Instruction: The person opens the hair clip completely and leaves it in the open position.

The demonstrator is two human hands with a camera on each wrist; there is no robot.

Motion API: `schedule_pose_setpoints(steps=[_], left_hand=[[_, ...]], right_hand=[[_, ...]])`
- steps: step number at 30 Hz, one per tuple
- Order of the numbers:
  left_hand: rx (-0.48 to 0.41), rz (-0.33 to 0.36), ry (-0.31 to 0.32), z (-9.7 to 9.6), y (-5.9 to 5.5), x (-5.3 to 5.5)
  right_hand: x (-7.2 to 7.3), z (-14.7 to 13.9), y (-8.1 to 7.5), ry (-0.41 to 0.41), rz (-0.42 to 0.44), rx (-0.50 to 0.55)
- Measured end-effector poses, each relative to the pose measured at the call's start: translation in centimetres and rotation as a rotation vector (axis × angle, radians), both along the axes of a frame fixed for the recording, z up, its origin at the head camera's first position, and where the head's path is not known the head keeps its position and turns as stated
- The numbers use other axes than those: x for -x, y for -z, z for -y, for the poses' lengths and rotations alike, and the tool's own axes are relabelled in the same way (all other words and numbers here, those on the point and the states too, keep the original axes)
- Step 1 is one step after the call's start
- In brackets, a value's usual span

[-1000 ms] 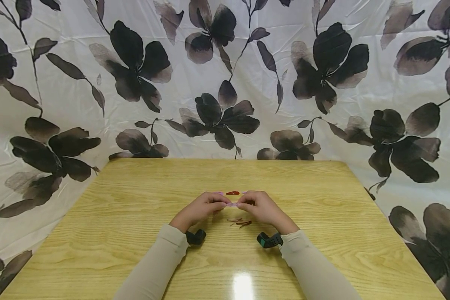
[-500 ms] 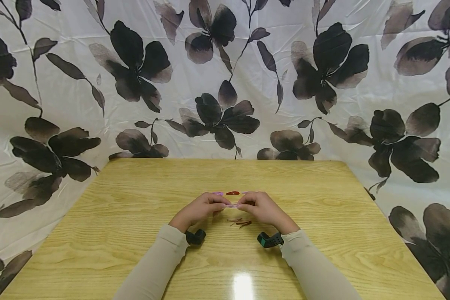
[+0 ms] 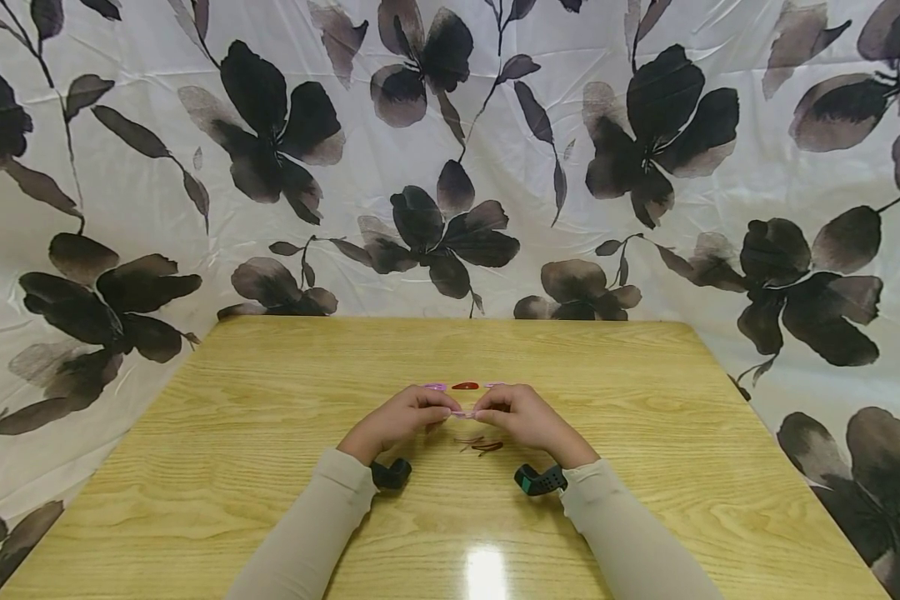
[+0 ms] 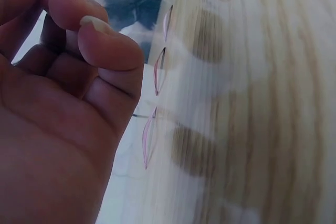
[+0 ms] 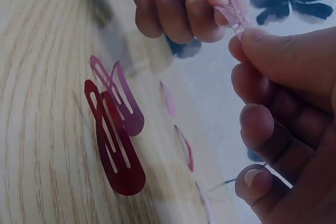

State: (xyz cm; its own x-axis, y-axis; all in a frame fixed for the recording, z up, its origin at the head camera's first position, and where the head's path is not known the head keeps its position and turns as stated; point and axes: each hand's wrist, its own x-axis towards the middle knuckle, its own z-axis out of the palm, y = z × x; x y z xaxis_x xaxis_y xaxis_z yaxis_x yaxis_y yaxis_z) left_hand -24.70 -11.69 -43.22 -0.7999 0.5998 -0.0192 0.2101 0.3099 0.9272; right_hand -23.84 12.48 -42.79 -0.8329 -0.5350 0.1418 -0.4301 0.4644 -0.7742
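In the head view a pale pink snap hair clip (image 3: pixel 462 414) is held between both hands above the table. My left hand (image 3: pixel 408 412) pinches one end of it. The thumb and forefinger of my right hand (image 3: pixel 519 413) pinch the other end. Up close in the right wrist view, the pink clip (image 5: pixel 237 18) has its parts spread slightly apart. My left hand (image 4: pixel 68 87) fills the left of its own wrist view, where the held clip is hidden.
Beyond the hands lies a row with a purple clip (image 3: pixel 435 387), a red clip (image 3: pixel 465 386) and a pale clip (image 3: pixel 492 385). Nearer than the held clip, a dark red clip (image 5: pixel 128 174) and a pink clip (image 5: pixel 134 119) lie together on the wooden table (image 3: pixel 345 350).
The held clip has dipped slightly toward me and turned a little between the fingertips. Both hands have barely moved, and the clips on the table lie as before.
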Motion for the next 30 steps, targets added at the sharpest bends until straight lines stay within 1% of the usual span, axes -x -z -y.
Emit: schedule_pose_setpoints(steps=[5,11,19,26,30], left_hand=[[-0.004,-0.011,-0.004,0.0,0.1,-0.1],[0.043,-0.041,-0.034,-0.2,0.2,0.0],[0.102,-0.105,-0.093,-0.2,0.8,0.4],[0.159,-0.151,-0.14,-0.2,0.8,0.5],[0.185,-0.157,-0.146,0.0,0.8,0.5]], right_hand=[[0.0,0.0,0.2,0.03,-0.004,-0.01],[0.1,0.1,0.5,0.062,-0.037,-0.011],[0.1,0.5,0.9,0.054,-0.034,0.004],[0.1,0.6,1.3,0.062,-0.044,-0.027],[0.1,0.8,1.4,0.068,-0.063,-0.041]])
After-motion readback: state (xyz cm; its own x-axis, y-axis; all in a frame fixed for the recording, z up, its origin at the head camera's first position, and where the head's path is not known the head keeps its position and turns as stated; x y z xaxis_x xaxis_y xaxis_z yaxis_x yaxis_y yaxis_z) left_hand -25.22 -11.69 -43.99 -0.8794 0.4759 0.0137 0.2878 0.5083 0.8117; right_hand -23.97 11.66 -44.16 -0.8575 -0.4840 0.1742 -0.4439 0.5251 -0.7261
